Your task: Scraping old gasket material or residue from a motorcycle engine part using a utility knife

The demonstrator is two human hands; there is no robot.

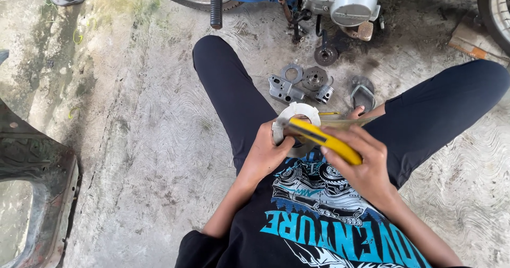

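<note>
My left hand (267, 150) grips a round, pale metal engine cover (293, 114) held over my lap. My right hand (357, 159) holds a yellow utility knife (324, 139), its front end resting against the cover's face. Both hands are close together between my knees. The blade tip is hidden by the cover and my fingers.
Several metal engine parts lie on the concrete floor ahead: a bracket (283, 89), a ring (291, 73), a round gear-like disc (314, 78), a small cylinder (324, 94). A blue motorcycle with its engine (348, 2) stands beyond. A dark panel (32, 183) lies at left.
</note>
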